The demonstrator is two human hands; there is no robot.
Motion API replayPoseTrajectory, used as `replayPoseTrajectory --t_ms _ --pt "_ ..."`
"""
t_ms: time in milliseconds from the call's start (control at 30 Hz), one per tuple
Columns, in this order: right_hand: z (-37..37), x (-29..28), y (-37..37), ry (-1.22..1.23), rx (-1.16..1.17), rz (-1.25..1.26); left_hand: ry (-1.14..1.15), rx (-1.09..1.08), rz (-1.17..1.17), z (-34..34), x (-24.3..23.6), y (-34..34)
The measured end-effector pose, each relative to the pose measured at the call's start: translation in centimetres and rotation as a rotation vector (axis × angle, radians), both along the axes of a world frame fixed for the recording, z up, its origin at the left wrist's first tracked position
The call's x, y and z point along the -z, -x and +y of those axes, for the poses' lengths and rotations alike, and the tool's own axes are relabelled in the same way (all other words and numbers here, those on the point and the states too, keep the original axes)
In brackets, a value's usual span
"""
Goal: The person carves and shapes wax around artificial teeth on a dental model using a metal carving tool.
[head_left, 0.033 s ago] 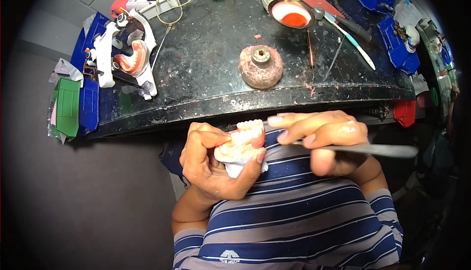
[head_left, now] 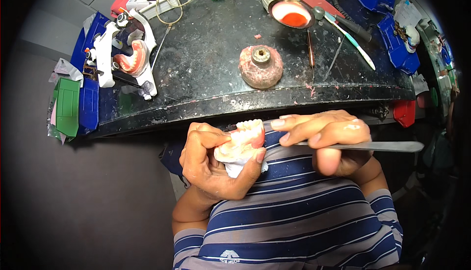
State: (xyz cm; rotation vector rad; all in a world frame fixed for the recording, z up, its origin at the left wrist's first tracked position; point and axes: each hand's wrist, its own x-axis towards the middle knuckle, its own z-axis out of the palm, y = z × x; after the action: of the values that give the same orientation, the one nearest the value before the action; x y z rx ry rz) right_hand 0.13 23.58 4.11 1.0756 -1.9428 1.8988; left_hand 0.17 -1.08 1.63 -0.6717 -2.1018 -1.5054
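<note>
My left hand (head_left: 208,169) is closed around a dental cast with a wax denture (head_left: 248,140), pale teeth upward, pink wax on its right side and a white plaster base below. The thumb presses its lower right side, and the fingers wrap its left. To its right, my right hand (head_left: 328,137) grips a slim metal wax carver (head_left: 387,146) between thumb and fingers. The carver's flat end sticks out to the right; its other end points at the teeth, partly hidden by the fingers. Whether the tip touches them I cannot tell.
On the dark bench (head_left: 196,73) stand a wax-smeared spirit lamp (head_left: 260,71) and a pan of molten red wax (head_left: 293,18). A white articulator (head_left: 104,56) with a denture is at left. A toothbrush (head_left: 353,43) and thin tools lie right; blue bins (head_left: 396,44) flank the bench.
My right hand and the wax carver have shifted slightly to the right, and the carver looks less blurred. My left hand and the cast stay in place.
</note>
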Motion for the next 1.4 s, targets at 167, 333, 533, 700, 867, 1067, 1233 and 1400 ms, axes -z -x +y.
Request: replayPoseTrajectory --t_ms 167,333,533,700,867,1067,1233,1400 --pt "-0.3 -0.3 -0.2 -0.033 0.014 0.043 0.014 -0.031 0.003 0.0 0.2 -0.2" --pt "-2.6 0.0 -0.5 -0.154 0.176 0.251 0.030 -0.032 0.056 0.1 0.0 0.0" --pt "-2.8 -0.5 0.4 -0.293 0.156 0.431 0.174 -0.117 0.143 0.4 -0.6 -0.3" --pt "-3.0 -0.4 0.4 -0.320 0.149 0.471 0.201 -0.134 0.212 0.4 -0.4 -0.1" --pt "-2.9 -0.4 0.4 -0.334 0.147 0.465 0.196 -0.134 0.211 0.4 -0.4 -0.1" --pt "-3.0 -0.3 0.4 -0.346 0.152 0.464 0.204 -0.142 0.212 0.4 -0.1 -0.1" --pt "-3.1 0.0 0.2 -0.346 0.186 0.480 0.215 -0.147 0.228 0.4 0.3 0.0" --pt "-2.7 -0.2 -0.2 -0.362 0.150 0.356 0.220 -0.158 0.217 0.5 0.1 -0.1"
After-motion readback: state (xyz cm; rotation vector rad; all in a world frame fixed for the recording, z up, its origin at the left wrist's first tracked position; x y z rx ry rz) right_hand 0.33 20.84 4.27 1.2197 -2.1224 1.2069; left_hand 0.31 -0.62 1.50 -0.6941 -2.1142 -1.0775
